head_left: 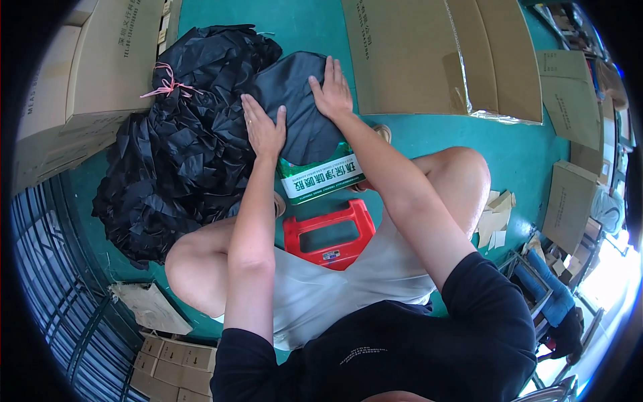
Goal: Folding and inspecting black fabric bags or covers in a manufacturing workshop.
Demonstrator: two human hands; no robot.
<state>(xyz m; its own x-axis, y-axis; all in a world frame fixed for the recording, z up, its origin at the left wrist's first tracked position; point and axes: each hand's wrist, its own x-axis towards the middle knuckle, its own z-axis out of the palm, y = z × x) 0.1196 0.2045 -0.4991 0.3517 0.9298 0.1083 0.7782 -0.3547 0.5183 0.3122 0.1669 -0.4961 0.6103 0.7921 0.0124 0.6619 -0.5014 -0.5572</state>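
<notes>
Head view: a smooth black sheet [298, 94] lies draped over a green-and-white printed tin [321, 179] between the seated person's feet. The left hand [265, 129] rests on its left side, the right hand [331, 95] on its upper right edge, both flat with fingers extended. Just left spreads a crumpled black heap [187, 147] bound with a pink tie [173, 86]; nearer the person is a red plastic frame [329, 236], and to the right a large cardboard box [408, 60].
</notes>
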